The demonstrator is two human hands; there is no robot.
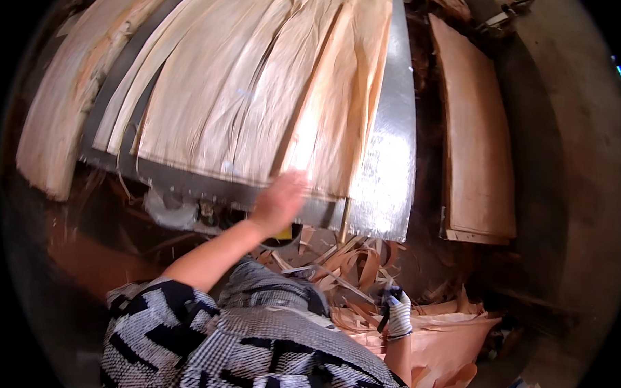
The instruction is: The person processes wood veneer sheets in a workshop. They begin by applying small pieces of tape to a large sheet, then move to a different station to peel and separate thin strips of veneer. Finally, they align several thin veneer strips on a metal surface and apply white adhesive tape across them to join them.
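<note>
Thin, pale wood veneer sheets (190, 114) lie overlapping on a dark metal-topped table (386, 169), their grain running away from me. My left hand (281, 201), bare and blurred, is over the near edge of the veneer. Its fingers appear stretched out, with nothing visible in them; whether they press on the sheet is unclear. Low on the right, my right hand (399, 319), in a white striped glove, is closed around a dark slim tool (387, 307) whose kind I cannot make out. A narrow brass-coloured strip (345, 219) sticks out past the table's near edge.
More veneer is stacked to the left (59, 130) and a board-like stack (476, 145) stands to the right. Veneer offcuts (356, 267) litter the floor below the table. Reddish sheets (456, 343) lie near my right arm. A clear plastic bag (170, 211) is under the table's edge.
</note>
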